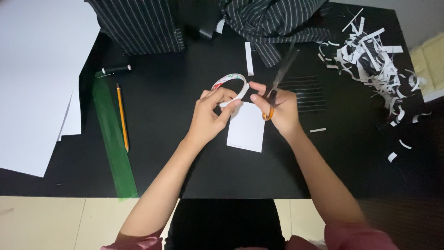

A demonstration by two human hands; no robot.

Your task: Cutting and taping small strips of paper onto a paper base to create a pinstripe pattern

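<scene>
Over a black table (194,166), my left hand (210,115) pinches a curled white paper strip (233,85) with red and green print on its inner face. My right hand (277,109) grips scissors (280,78) with orange handles, blades blurred and pointing up and away. Its thumb and forefinger also touch the strip's right end. Below both hands lies a white rectangular piece of paper (246,128).
A green ruler (113,139) and a yellow pencil (122,115) lie at left, beside large white sheets (32,88) and a black pen (115,69). Striped dark cloth (268,23) sits at the back. A heap of cut paper strips (374,60) fills the right.
</scene>
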